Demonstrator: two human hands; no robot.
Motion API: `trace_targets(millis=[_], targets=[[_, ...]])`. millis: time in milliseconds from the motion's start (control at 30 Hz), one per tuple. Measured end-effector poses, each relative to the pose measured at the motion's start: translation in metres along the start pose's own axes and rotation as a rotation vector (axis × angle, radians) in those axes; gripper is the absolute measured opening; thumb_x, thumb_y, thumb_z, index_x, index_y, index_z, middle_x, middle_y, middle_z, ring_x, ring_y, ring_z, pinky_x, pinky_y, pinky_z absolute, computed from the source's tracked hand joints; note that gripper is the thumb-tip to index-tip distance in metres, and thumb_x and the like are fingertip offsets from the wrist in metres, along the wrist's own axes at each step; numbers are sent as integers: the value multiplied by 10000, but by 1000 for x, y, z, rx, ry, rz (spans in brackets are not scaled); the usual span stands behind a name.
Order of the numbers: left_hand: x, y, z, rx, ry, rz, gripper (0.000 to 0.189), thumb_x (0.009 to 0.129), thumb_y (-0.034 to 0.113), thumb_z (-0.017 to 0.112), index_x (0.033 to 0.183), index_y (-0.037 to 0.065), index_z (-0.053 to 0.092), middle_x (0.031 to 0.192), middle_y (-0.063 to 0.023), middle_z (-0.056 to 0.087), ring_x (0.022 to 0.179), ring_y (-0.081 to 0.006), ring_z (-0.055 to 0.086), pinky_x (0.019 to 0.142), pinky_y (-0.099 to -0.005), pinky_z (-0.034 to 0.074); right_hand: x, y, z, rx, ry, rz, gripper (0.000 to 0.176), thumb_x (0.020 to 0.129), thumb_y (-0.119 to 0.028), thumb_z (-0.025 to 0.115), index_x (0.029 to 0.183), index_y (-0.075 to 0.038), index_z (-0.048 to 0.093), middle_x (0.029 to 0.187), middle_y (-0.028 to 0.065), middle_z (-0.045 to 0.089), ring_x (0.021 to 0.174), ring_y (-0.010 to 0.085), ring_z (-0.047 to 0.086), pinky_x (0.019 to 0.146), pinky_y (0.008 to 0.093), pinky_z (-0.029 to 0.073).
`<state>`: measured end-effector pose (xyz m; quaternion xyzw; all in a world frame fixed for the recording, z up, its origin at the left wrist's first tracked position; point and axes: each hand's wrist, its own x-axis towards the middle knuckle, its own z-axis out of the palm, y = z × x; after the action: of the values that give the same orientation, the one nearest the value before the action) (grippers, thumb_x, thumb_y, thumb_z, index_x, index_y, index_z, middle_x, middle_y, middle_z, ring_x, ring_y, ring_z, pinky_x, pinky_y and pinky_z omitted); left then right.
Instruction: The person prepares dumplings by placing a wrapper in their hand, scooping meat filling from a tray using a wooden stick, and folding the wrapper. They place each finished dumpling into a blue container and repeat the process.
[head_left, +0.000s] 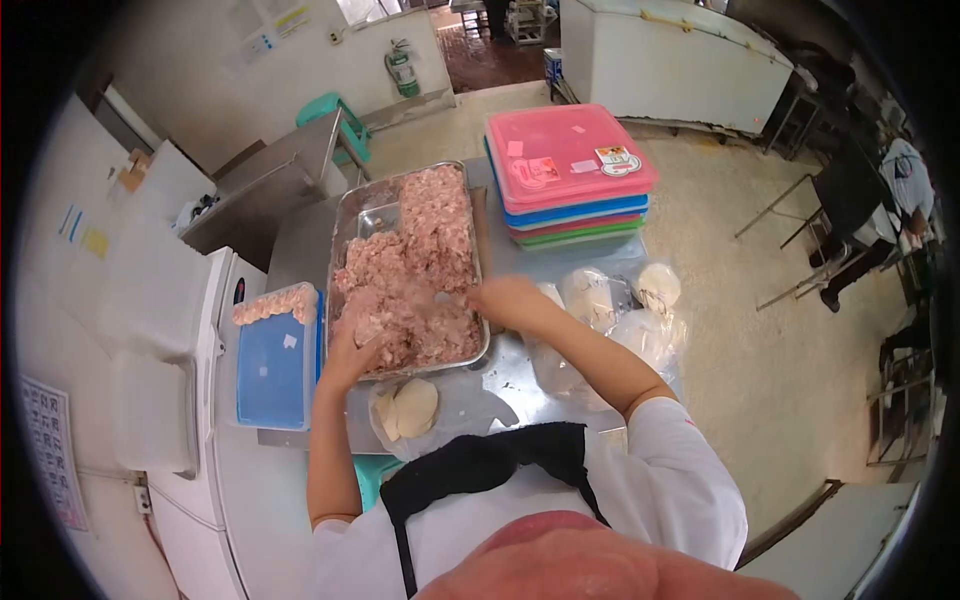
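Observation:
A large metal tray point(484, 345) holds ground meat point(405, 265), with a small metal container point(378, 218) partly sunk in it. At the tray's near left corner, my left hand point(350, 350) touches the meat, its fingers partly hidden there. My right hand point(497, 303) is at the tray's right edge, blurred, its fingertips too unclear to read. Pale dough rounds point(412, 408) lie on plastic just in front of the tray. To the left, a blue tray point(272, 372) carries a row of meat-topped pieces point(277, 304) along its far edge.
Stacked lidded containers with a pink top point(570, 155) stand at the back right of the metal table point(300, 235). Bagged dough rounds point(590, 298) lie to the right. A white freezer point(680, 60) and a black chair point(850, 190) are beyond, with a person point(905, 180) at far right.

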<state>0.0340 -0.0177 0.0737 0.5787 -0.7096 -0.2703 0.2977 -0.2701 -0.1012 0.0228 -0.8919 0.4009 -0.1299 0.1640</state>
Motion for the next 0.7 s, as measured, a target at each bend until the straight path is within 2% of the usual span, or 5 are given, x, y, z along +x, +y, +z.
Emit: trace_targets(millis=[100,267,400,467,700], targets=[[6,68,5,-162,173,82,639,736,137,735,1307,22,473,1334,-134,497,1253,-232,447,1047,-345,339,-20,-20,-59,275,89,-18,285,914,-308,510,1092,-137,653,913,172,669,889,354,639,748,447,504],[26,41,19,-135,-143,17,420,710,157,756,1098,43,643,1115,-111,645,1052,-235,597,915,-344,449,-25,-26,-36,552,-43,-179,330,903,-320,560,1176,-145,625,1021,180,660,896,379,624,763,432,498],[36,46,27,-33,-184,45,370,714,131,739,1060,39,648,1025,-80,667,960,-187,615,858,-323,476,-32,-14,-60,321,85,-183,300,887,-308,585,1144,-158,627,922,153,653,816,364,629,707,445,496],[34,35,28,-274,-151,-105,360,725,129,725,1064,42,640,1013,-64,665,945,-158,608,846,-311,479,-38,-30,-82,111,161,-109,276,879,-310,593,1110,-166,635,858,135,636,779,350,627,675,452,491],[23,46,12,-331,-136,-124,505,725,162,737,1194,63,578,1122,-70,644,1022,-144,586,889,-313,466,-32,-30,-71,139,234,-131,278,888,-313,580,1110,-157,641,845,125,625,792,330,622,678,436,488]])
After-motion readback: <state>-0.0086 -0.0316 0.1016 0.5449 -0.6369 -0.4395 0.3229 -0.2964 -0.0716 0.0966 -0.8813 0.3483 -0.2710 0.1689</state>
